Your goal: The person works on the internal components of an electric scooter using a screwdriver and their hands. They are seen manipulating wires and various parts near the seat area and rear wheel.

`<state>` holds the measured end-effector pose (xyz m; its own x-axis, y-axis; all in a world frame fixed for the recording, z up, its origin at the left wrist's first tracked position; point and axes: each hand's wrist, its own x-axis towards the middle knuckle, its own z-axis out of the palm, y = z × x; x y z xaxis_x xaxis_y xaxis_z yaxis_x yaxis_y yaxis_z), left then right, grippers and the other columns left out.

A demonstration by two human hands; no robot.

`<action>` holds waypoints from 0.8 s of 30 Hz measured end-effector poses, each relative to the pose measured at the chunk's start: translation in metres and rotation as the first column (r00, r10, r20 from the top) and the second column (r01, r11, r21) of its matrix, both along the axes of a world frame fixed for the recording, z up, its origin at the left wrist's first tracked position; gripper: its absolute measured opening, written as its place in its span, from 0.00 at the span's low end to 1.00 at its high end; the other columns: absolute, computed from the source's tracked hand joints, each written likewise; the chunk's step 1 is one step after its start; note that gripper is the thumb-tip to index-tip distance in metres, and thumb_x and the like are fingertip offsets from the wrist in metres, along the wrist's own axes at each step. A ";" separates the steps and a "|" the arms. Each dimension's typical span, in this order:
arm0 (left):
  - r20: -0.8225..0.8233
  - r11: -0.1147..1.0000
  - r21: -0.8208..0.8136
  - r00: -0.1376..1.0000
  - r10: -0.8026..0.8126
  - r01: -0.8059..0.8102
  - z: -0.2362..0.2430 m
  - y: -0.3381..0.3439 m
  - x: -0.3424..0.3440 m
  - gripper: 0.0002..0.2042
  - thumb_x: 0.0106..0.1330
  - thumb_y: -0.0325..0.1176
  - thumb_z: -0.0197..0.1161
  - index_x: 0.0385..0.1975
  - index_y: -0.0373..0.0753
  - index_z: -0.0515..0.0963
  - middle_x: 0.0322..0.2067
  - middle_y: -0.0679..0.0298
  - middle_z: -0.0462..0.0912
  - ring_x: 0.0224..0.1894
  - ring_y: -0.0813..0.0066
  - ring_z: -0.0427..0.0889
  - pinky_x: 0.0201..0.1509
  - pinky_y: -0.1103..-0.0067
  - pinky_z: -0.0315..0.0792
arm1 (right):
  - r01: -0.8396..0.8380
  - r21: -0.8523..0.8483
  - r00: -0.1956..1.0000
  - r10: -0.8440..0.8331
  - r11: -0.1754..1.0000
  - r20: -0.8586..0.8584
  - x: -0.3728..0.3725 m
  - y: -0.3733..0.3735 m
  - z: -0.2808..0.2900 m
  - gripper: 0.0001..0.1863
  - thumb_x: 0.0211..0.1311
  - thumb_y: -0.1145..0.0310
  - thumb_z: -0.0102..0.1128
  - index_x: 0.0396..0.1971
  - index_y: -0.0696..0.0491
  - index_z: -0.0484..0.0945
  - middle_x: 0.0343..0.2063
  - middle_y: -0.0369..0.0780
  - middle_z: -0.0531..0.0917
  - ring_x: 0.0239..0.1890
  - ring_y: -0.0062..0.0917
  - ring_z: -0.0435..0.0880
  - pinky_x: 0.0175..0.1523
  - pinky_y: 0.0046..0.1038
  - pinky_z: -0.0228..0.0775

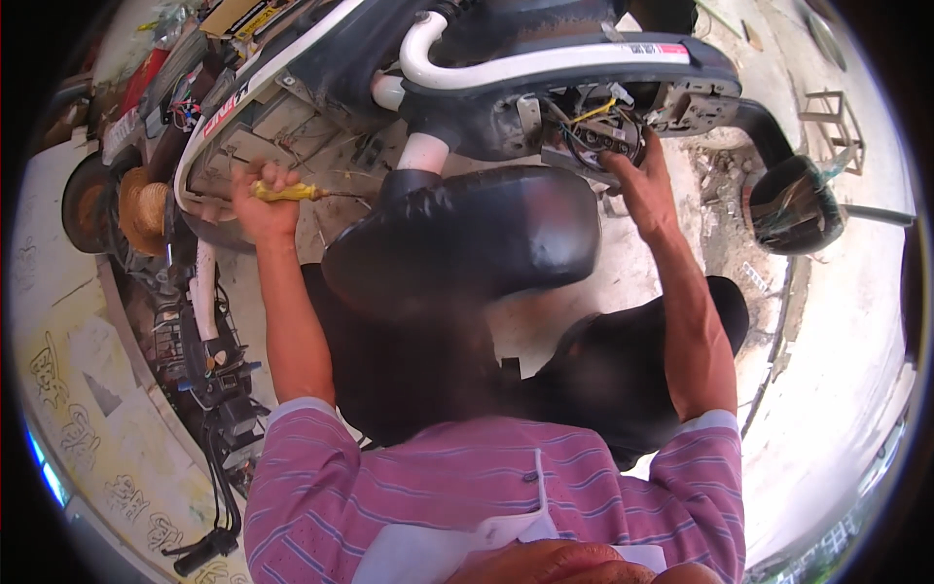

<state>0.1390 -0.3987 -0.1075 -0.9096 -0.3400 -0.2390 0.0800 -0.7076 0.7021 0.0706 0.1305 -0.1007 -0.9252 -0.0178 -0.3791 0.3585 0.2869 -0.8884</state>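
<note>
My left hand (265,204) is closed around the yellow handle of a screwdriver (290,191), its metal shaft pointing right toward the scooter's dark seat post. My right hand (642,185) grips the edge of a metal box with wires (601,136), thumb in front and forefinger at its right side; the other fingers are mostly hidden. Yellow, black and white wires spill out of this box at the rear of an electric scooter's white and black frame (545,68). Between my hands, a black padded scooter seat (486,229) juts toward me.
A black padded piece (798,204) on a bent arm sticks out at the right. At the left stand a straw-coloured coil (143,209) and another vehicle's handlebar (209,550) with cables. A small metal rack (832,127) lies at the far right. Boxes and clutter fill the upper left.
</note>
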 end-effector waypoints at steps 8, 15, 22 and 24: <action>0.755 -0.131 -0.616 0.630 0.182 0.777 -0.031 0.085 -0.003 0.18 0.72 0.45 0.61 0.47 0.35 0.81 0.38 0.61 0.84 0.38 0.69 0.82 0.48 0.69 0.76 | -0.249 0.019 0.968 0.249 0.968 -0.012 -0.016 0.040 0.015 0.43 0.57 0.47 0.69 0.64 0.64 0.69 0.39 0.46 0.86 0.42 0.30 0.83 0.50 0.31 0.75; 0.860 -0.225 -0.493 0.511 0.023 0.840 -0.030 0.135 0.049 0.18 0.71 0.46 0.62 0.47 0.35 0.82 0.37 0.61 0.85 0.39 0.69 0.83 0.47 0.69 0.77 | -0.387 0.109 0.903 0.400 0.916 -0.157 -0.027 0.064 -0.002 0.45 0.60 0.40 0.65 0.61 0.68 0.72 0.41 0.50 0.86 0.42 0.31 0.82 0.50 0.30 0.73; 0.892 -0.291 -0.433 0.452 -0.002 0.853 -0.031 0.152 0.031 0.18 0.70 0.46 0.62 0.46 0.36 0.83 0.37 0.60 0.86 0.40 0.68 0.84 0.46 0.69 0.78 | -0.414 0.046 0.906 0.416 0.909 -0.079 -0.035 0.071 0.022 0.41 0.60 0.51 0.69 0.64 0.65 0.69 0.48 0.53 0.84 0.46 0.37 0.84 0.51 0.36 0.79; 0.900 -0.305 -0.416 0.435 -0.004 0.857 -0.030 0.155 0.027 0.18 0.70 0.47 0.62 0.46 0.37 0.83 0.37 0.60 0.86 0.40 0.68 0.84 0.45 0.69 0.78 | -0.452 0.128 0.882 0.464 0.883 -0.086 -0.039 0.074 0.017 0.41 0.59 0.48 0.68 0.62 0.67 0.71 0.48 0.53 0.84 0.48 0.39 0.83 0.57 0.38 0.76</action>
